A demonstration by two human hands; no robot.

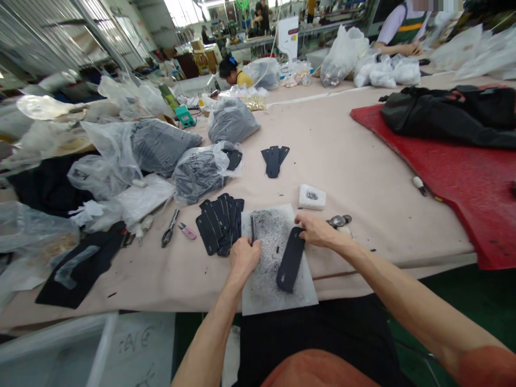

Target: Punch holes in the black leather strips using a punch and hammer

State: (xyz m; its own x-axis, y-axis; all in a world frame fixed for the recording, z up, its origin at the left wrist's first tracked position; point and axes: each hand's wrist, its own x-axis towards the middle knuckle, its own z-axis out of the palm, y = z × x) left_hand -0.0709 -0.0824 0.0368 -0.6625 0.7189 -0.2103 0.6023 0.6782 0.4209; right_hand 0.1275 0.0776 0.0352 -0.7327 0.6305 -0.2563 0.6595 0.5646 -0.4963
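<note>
My left hand [245, 255] is closed around a thin metal rod, which looks like a hole punch [253, 227], held upright over the left side of a grey, scuffed board [262, 298]. My right hand [316, 230] pinches the upper end of a dark, strap-shaped piece with rounded ends [291, 263]. That piece slants over the right side of the board, with a slot visible near its lower end. A small black scrap [277, 250] lies between the hands. Left of the board is an overlapping pile of similar dark pieces [220, 223].
A hammer [339, 220] lies beyond my right wrist, near a white block with a dark smudge [312, 197]. Three fanned dark pieces [274, 161] lie farther back. Scissors [170, 228], pink thread snips [187, 231] and filled plastic bags [201, 172] are leftward; red material [463, 177] is rightward.
</note>
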